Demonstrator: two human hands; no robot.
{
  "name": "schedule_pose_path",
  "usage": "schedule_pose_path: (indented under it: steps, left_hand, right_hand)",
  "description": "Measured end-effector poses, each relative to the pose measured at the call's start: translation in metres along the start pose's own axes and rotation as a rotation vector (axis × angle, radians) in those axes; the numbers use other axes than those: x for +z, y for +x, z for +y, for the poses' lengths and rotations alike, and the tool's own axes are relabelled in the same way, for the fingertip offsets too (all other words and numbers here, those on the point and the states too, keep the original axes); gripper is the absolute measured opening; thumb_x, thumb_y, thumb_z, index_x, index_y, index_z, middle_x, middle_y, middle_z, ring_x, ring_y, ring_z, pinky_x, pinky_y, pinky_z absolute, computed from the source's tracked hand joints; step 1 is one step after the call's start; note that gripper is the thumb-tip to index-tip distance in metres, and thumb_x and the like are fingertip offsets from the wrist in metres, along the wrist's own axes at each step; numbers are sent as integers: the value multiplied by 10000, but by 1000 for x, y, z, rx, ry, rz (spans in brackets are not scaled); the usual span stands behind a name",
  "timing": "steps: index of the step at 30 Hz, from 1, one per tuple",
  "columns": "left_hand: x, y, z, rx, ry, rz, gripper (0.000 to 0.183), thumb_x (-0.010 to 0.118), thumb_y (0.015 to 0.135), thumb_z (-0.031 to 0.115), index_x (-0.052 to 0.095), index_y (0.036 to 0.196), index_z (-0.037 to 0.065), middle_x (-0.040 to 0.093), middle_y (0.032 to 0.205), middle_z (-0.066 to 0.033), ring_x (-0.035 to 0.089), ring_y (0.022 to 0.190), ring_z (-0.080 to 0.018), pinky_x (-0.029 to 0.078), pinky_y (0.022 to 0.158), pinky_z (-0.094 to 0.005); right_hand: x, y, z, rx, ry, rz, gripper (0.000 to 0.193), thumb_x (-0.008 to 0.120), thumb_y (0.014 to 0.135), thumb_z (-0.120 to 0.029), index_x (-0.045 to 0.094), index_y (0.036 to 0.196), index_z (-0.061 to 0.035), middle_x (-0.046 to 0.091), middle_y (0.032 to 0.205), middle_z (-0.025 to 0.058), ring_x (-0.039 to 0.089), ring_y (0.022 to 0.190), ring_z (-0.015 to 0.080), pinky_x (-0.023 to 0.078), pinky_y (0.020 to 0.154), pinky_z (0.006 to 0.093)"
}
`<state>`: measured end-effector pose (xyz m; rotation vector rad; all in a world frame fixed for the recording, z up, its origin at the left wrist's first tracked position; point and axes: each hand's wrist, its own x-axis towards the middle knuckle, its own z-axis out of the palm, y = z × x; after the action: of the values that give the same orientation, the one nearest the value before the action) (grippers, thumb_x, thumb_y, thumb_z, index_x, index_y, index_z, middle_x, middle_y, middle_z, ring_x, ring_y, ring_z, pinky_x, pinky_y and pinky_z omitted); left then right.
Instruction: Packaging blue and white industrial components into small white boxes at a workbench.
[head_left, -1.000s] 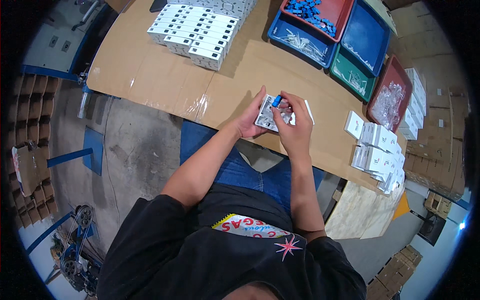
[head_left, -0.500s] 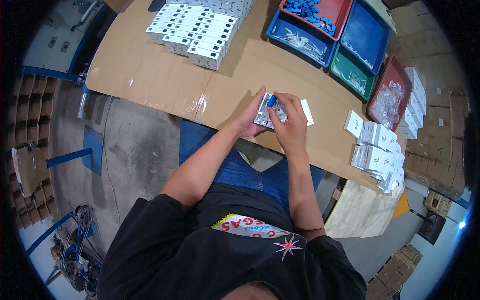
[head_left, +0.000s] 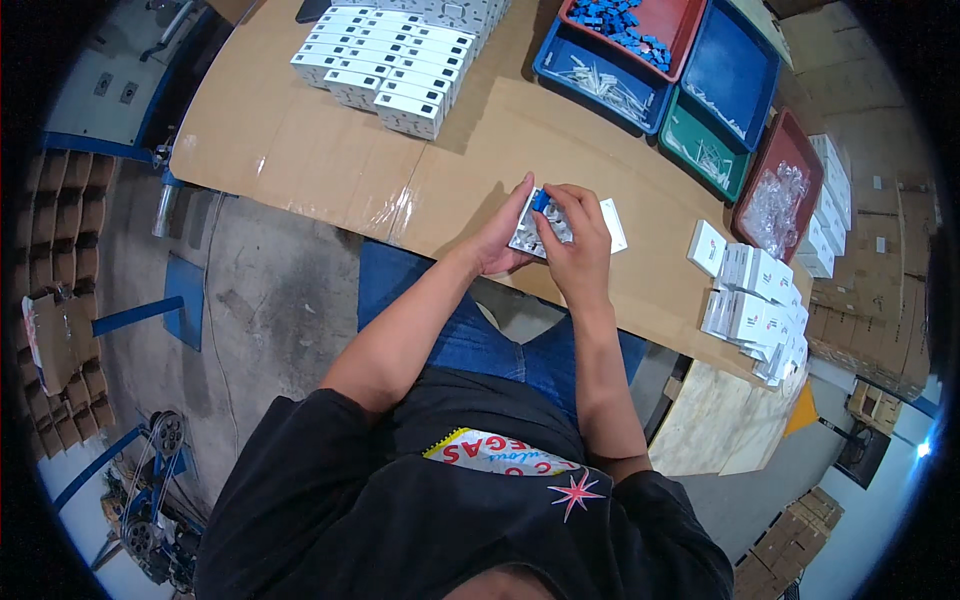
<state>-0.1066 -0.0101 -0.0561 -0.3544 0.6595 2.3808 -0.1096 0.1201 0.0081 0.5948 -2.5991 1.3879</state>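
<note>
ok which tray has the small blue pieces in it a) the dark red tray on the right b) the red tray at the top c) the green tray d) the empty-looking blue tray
b: the small blue pieces lie heaped in the red tray at the top, while the green tray holds pale thin parts and the dark red tray holds clear plastic bits.

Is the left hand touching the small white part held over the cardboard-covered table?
Touching. The head view shows the left hand cupped under the small white part, fingers wrapped on its edge, no gap.
</note>
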Motion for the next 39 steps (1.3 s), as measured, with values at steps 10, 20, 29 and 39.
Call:
schedule_pose_path:
  steps: [10,20,29,39]
  left_hand:
    - [-4,3,-2,2,5,-11,674,375,963,749,614,1250,187,682,1159,-27,674,1046,-178,561,883,-372]
    - [2,0,-1,-12,7,15,685,365,965,751,603,1265,184,679,1166,-35,676,1041,-179,568,878,-375]
    - [1,1,1,-7,-4,7,703,346,960,764,599,1274,187,682,1161,-23,678,1045,-173,571,879,-374]
    - [0,1,0,1,5,24,689,358,960,761,621,1232,185,687,1144,-26,684,1017,-180,574,873,-373]
  right_hand:
    - [1,3,0,-20,18,13,349,748,799,22,680,1141,-7,632,1097,129,644,1000,292,524,849,359]
    - [0,0,5,-2,1,0,355,758,798,2,681,1144,-20,636,1098,129,641,1011,296,522,857,370]
    - [-2,1,2,7,8,2,337,751,826,9,686,1155,-19,640,1110,107,652,1014,243,522,871,321]
    - [1,1,4,2,-20,-29,334,752,823,1,688,1150,-19,642,1110,114,658,1009,257,521,863,330]
